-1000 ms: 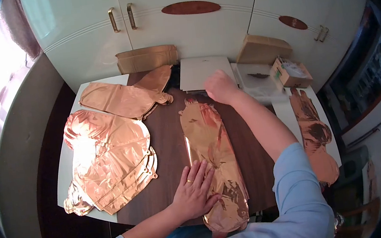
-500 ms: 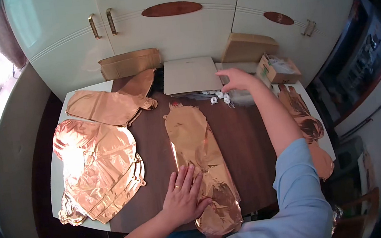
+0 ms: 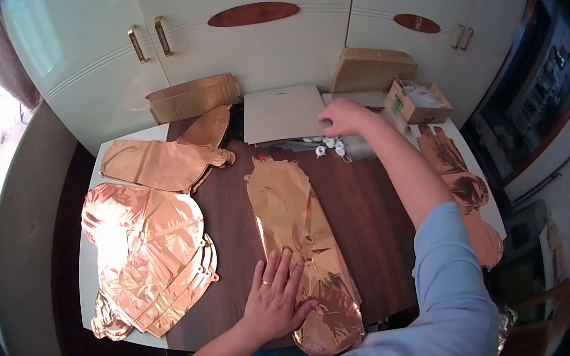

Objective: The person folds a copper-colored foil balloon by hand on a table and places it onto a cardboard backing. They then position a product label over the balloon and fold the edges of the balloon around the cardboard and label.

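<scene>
My left hand [image 3: 277, 295] lies flat with fingers spread on a flat rose-gold foil balloon [image 3: 280, 192], lengthwise on the table before me. Beyond it, my right hand [image 3: 346, 117] reaches to the right edge of a grey flat panel like a closed laptop [image 3: 283, 113]. Its fingers are curled together there, and whatever they pinch is hidden. Small white rolls [image 3: 320, 151] and clear plastic bags [image 3: 360, 147] lie just below that hand.
Stacked rose-gold foil balloons [image 3: 152, 242] cover the table's left side, with more foil [image 3: 156, 161] behind them. Another foil balloon [image 3: 454, 180] lies at the right edge. Cardboard pieces [image 3: 195, 98] and an open small box [image 3: 423, 102] stand at the back.
My right hand has shifted slightly left over the grey panel's edge, and its fingers have gone from apart to curled together. My left hand stays in place on the foil balloon.
</scene>
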The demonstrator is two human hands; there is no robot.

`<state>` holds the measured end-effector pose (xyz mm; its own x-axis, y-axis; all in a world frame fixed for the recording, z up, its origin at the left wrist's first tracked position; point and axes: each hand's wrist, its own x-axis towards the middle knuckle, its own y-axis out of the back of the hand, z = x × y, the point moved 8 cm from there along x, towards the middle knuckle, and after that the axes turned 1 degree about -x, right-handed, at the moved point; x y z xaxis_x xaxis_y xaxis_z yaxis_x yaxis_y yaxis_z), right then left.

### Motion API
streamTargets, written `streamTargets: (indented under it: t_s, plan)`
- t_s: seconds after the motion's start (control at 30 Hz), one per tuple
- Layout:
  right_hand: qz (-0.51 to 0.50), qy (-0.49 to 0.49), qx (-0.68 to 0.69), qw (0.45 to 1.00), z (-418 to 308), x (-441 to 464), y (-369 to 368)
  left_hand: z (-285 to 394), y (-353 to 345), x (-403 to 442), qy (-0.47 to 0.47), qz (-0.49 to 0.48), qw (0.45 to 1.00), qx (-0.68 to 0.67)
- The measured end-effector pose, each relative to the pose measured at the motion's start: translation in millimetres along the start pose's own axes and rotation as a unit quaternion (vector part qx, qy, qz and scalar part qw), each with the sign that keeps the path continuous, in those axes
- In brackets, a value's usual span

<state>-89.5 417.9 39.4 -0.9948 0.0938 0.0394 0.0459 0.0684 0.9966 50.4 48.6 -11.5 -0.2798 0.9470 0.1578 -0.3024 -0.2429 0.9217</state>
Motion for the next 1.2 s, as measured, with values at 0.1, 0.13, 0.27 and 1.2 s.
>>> streamTargets:
  t_s: [0.1,0.13,0.27,1.2]
  plan:
    - [0.011,0.022,-0.016,1.0,-7,-2,1,0,0,0,0.0,-0.003,1.0,-0.001]
    - [-0.002,0.019,-0.03,0.999,-10,-2,0,0,0,0,0.001,-0.005,1.0,0.002]
    - [-0.032,0.02,-0.064,0.997,-17,-4,0,0,0,1,0.0,-0.006,1.0,0.004]
    - [0.03,0.071,-0.166,0.983,-28,-3,-12,0,0,-1,-0.004,0.005,1.0,-0.003]
